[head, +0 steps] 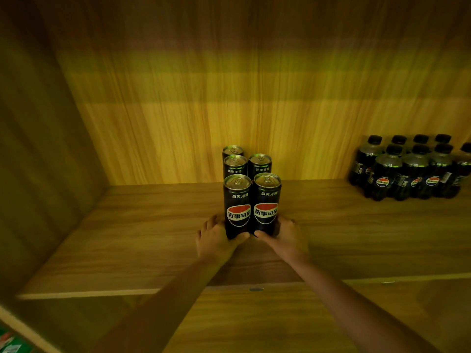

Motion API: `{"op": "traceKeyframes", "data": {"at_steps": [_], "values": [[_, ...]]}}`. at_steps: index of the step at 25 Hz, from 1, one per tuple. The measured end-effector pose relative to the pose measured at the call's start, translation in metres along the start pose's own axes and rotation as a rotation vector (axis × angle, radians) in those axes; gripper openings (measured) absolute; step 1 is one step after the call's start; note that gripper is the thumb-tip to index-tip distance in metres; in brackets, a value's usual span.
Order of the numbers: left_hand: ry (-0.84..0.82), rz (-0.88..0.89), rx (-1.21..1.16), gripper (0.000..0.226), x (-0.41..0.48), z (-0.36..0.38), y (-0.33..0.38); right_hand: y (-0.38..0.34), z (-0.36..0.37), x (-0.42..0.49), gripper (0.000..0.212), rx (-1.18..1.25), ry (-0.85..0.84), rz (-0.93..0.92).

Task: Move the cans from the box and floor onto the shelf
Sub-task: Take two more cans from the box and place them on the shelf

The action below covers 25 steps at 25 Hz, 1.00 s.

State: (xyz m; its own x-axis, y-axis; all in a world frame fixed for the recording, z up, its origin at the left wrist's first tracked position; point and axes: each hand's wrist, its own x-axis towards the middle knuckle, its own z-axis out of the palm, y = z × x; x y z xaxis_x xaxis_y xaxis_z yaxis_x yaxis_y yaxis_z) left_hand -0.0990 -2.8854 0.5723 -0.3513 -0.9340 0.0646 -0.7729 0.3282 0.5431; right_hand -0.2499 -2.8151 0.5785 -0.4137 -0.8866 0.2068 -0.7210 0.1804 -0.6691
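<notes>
Five black cans (251,189) on wooden shelf (127,240), each hand (216,240) (285,236) clasping one.

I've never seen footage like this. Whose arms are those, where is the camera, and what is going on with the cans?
There is no machine here: a person wears a wide-angle camera on the head, so you look forward and down along their own two bare arms. That is why the edges of the picture bend.

The arms reach into a wooden shelf. The left hand grips the front left can near its base, and the right hand grips the front right can the same way. Both black cans stand upright, side by side on the board.

Right behind them stand three more cans of the same kind. Further right on the same board sits a group of small dark bottles with black caps.

Whether the person is setting the front pair down or only straightening it, one picture cannot tell.
</notes>
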Motion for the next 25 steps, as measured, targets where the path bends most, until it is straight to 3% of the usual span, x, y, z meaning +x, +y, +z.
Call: {"op": "traceKeyframes", "data": {"at_steps": [6, 17, 25], "values": [[-0.031, -0.002, 0.080, 0.082, 0.026, 0.003, 0.000, 0.002, 0.011, 0.018, 0.059, -0.056, 0.095, 0.030], [-0.095, 0.049, 0.093, 0.086, 0.040, 0.002, -0.004, 0.002, 0.017, 0.031, 0.061, -0.118, 0.066, 0.062], [-0.098, 0.057, 0.116, 0.097, 0.012, -0.018, -0.016, -0.005, -0.004, -0.002, 0.081, -0.284, 0.046, 0.105]]}}
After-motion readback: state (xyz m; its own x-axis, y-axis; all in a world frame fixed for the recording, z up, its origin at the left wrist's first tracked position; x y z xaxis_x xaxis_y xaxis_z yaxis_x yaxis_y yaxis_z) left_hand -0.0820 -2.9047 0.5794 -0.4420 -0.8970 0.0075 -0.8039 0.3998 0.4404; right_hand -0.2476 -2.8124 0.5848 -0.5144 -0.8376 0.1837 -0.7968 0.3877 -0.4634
